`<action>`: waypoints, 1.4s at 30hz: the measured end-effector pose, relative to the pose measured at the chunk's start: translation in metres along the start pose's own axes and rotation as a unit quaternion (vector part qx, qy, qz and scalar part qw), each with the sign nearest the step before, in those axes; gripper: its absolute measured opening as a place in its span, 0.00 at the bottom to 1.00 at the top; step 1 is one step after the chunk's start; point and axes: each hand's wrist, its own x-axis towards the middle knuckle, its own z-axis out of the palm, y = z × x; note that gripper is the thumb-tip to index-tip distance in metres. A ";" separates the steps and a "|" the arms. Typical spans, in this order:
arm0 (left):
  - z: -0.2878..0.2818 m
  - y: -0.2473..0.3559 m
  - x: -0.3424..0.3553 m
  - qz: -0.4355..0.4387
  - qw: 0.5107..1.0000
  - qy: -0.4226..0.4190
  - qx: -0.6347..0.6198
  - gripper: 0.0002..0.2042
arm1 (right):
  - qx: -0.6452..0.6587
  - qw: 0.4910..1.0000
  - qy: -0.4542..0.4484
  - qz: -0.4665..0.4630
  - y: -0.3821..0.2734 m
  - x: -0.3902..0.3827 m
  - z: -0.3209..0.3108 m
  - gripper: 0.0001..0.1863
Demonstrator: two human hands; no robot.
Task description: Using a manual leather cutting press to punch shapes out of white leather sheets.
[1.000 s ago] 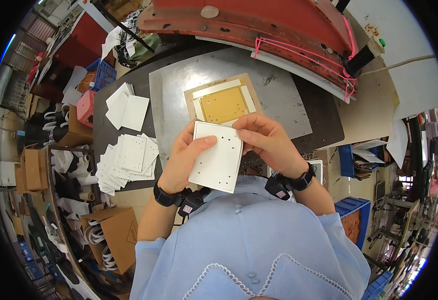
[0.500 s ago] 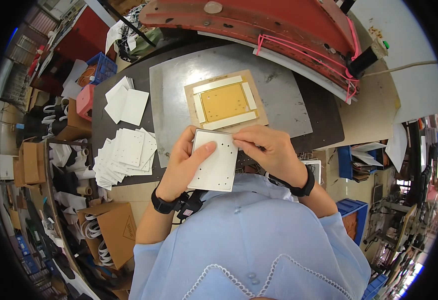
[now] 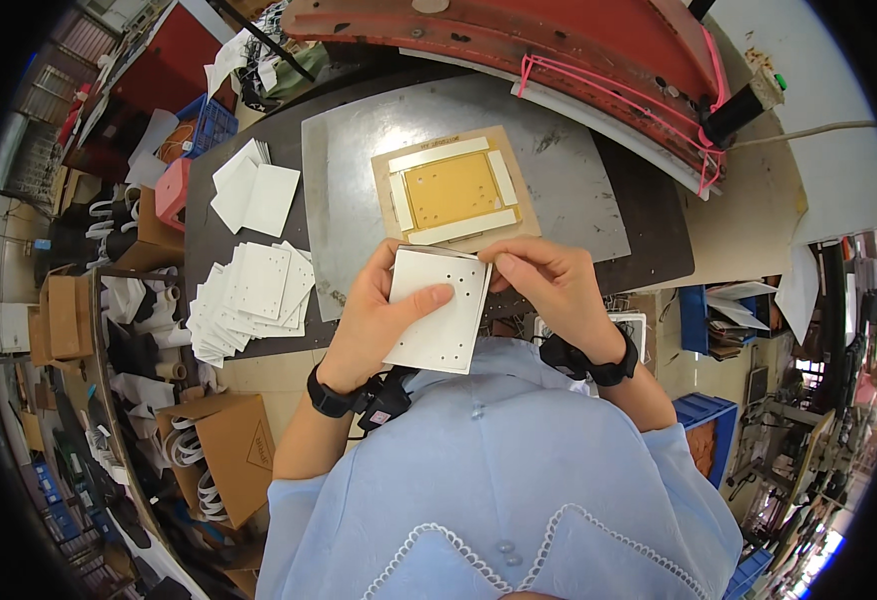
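Note:
A white rectangular card (image 3: 434, 340) with small punched holes is held up in front of my body. My left hand (image 3: 367, 318) grips it along its left side, thumb flat on its face and fingers behind. At the top right corner of the card, the thumb and fingers of my right hand (image 3: 556, 288) are pinched together. A thin edge shows behind the card at its top and right, so more than one layer may be held. Just beyond my hands lies a cutting die board (image 3: 525, 215) with a yellow centre and pale strips around it.
The board rests on a metal plate (image 3: 344, 160) on a dark table (image 3: 204, 225). To the left are a fanned pile of punched white cards (image 3: 249, 300) and a smaller stack of plain ones (image 3: 271, 200). A red machine beam (image 3: 559, 50) with pink cord hangs over the far side.
The held card has shifted slightly up and right, with a layer's edge showing behind it. My right hand has moved slightly right and up, still at the card's corner.

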 end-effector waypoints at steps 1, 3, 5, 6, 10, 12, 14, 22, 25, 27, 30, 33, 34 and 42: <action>-0.002 -0.003 0.002 0.004 1.000 0.000 -0.001 0.26 | 0.014 1.000 0.003 -0.005 0.000 0.001 0.000 0.11; 0.000 -0.004 0.001 0.035 0.999 0.005 0.002 0.28 | 0.065 0.997 -0.006 0.032 0.002 0.004 -0.002 0.11; 0.008 0.001 0.000 0.090 0.996 0.014 0.012 0.30 | 0.122 0.991 -0.009 0.063 0.006 0.006 -0.004 0.12; 0.007 0.002 0.000 0.094 0.995 0.013 0.020 0.28 | 0.153 0.985 -0.008 0.076 0.013 0.007 -0.004 0.12; -0.011 -0.004 0.000 0.064 0.997 0.016 0.040 0.18 | 0.144 0.987 0.003 0.070 0.029 0.011 0.003 0.12; -0.020 -0.010 0.003 0.083 0.991 0.053 0.089 0.12 | 0.095 0.994 0.033 0.043 0.031 0.013 0.012 0.12; -0.022 -0.011 0.009 0.159 0.963 0.122 0.179 0.09 | 0.029 0.998 0.043 0.021 0.031 0.015 0.015 0.11; -0.062 0.012 0.017 0.218 0.948 0.188 -0.136 0.09 | -0.124 0.992 0.017 0.006 0.028 0.004 -0.011 0.09; -0.082 0.021 0.025 0.227 0.928 0.233 -0.180 0.09 | -0.183 0.982 0.023 0.039 0.015 -0.010 -0.033 0.08; -0.098 0.020 0.029 0.240 0.930 0.233 -0.156 0.09 | -0.225 0.972 0.026 0.064 0.011 -0.023 -0.056 0.07; -0.104 0.022 0.033 0.244 0.931 0.240 -0.130 0.10 | -0.282 0.954 0.043 0.098 0.009 -0.048 -0.098 0.08; -0.098 0.022 0.036 0.235 0.935 0.236 -0.117 0.10 | -0.394 0.904 0.050 0.158 0.006 -0.078 -0.145 0.10; -0.096 0.023 0.037 0.232 0.937 0.235 -0.114 0.11 | -0.464 0.871 0.045 0.155 0.010 -0.087 -0.164 0.11; -0.063 0.020 0.049 0.196 0.958 0.199 -0.073 0.11 | -0.315 0.941 0.109 0.056 -0.008 -0.038 -0.073 0.10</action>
